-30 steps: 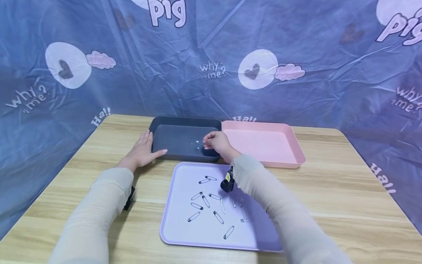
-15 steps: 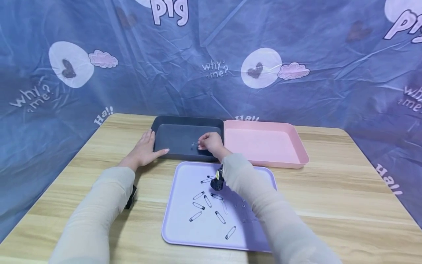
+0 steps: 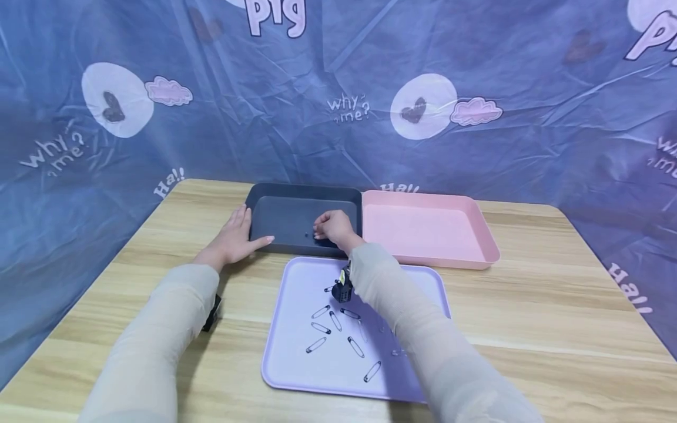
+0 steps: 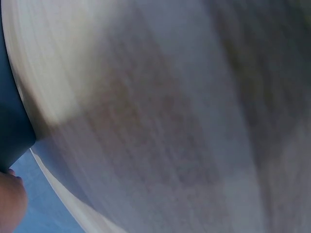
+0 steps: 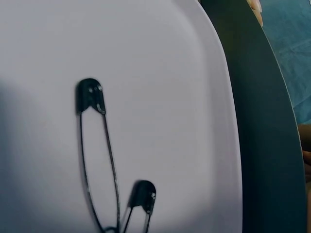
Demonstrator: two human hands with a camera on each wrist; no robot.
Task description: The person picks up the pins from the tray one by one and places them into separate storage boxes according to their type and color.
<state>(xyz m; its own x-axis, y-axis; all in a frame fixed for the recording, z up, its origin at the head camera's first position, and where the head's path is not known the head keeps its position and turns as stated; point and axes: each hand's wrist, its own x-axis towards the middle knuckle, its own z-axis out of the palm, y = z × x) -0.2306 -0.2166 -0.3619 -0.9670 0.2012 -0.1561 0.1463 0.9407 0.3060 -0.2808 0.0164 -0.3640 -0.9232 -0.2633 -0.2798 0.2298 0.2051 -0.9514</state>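
My left hand rests at the left side of the dark grey tray, fingers along its edge and thumb stretched over the front rim. Over the right part of that tray my right hand has its fingers bent together, pinching a small safety pin mostly hidden by the fingers; a dark bit shows at their tips. Nearer the person lies a flat lavender tray with several safety pins scattered on it. Up close, the right wrist view shows a black-headed safety pin with another beside it.
A pink tray stands against the right side of the dark one. All sit on a wood-grain table, with a blue printed cloth hanging behind. The right forearm covers the right part of the lavender tray.
My right hand has shifted left within the dark tray, and the silver pin seen at its fingertips is now largely hidden. My left hand stays in place; the view has moved slightly.
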